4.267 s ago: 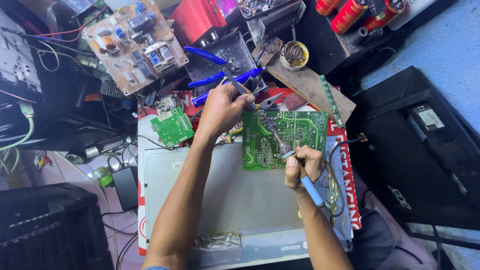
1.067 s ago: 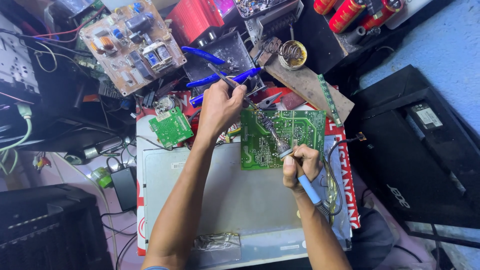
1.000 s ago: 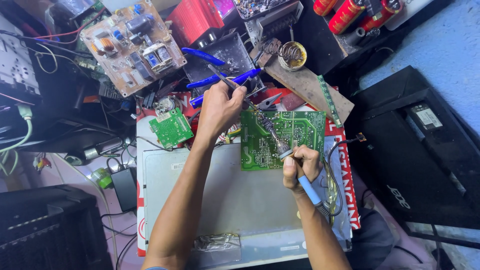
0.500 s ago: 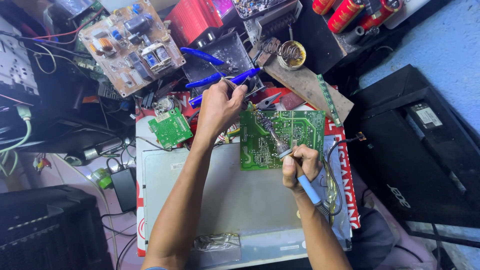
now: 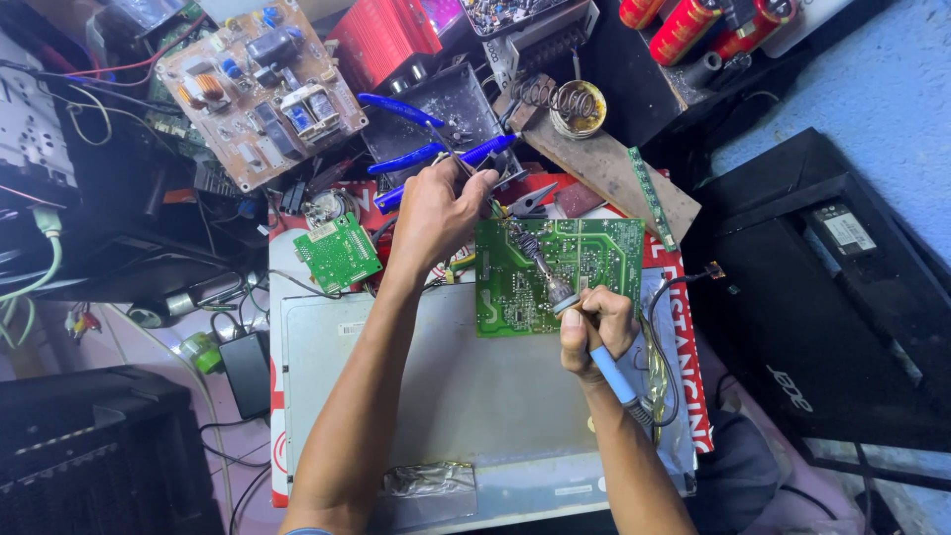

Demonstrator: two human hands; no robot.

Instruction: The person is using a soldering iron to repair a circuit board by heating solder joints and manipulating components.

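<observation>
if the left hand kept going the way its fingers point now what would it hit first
Probably the blue-handled pliers just beyond the left hand, which points up the bench; the dark metal tray lies behind them. Depth is unclear, so it might pass above.

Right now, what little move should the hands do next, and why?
Probably bring the left hand closer, so the thin tool it pinches meets the soldering iron tip. The right hand already rests the iron on the green circuit board, near its top left edge, while the left hand hovers just beside that corner.
</observation>
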